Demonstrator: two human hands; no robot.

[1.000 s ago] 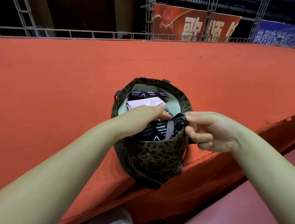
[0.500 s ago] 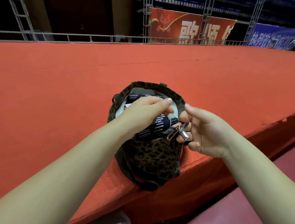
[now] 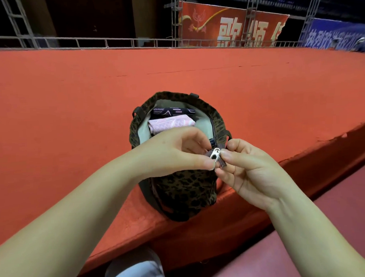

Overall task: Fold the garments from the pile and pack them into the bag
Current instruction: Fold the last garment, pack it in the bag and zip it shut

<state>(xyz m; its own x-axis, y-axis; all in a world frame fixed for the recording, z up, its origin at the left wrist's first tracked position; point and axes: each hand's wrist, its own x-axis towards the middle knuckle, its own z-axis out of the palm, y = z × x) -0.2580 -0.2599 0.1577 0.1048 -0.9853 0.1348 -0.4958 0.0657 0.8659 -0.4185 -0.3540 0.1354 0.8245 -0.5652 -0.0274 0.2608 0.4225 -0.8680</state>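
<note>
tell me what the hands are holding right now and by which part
Both hands pinch the silver zipper pull at the near end of the leopard-print bag opening: left hand at its lower end, right hand from the right side.

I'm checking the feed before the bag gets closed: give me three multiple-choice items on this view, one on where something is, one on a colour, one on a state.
1. Where does the leopard-print bag stand?
A. In the middle of the red surface
B. At the near edge of the red surface
C. On the floor

2. What colour is the folded garment lying uppermost in the bag?
A. Pale pink
B. Green
C. Yellow

3. How is the bag's mouth?
A. Zipped fully shut
B. Tied with a cord
C. Open, contents showing

Answers:
1 B, since the bag's base sits at the rim nearest the person.
2 A, because a pale pink patterned piece lies beside a dark striped garment.
3 C, as both garments and the pale lining show while the left hand and right hand pinch the metal zipper pull at the near end.
</note>
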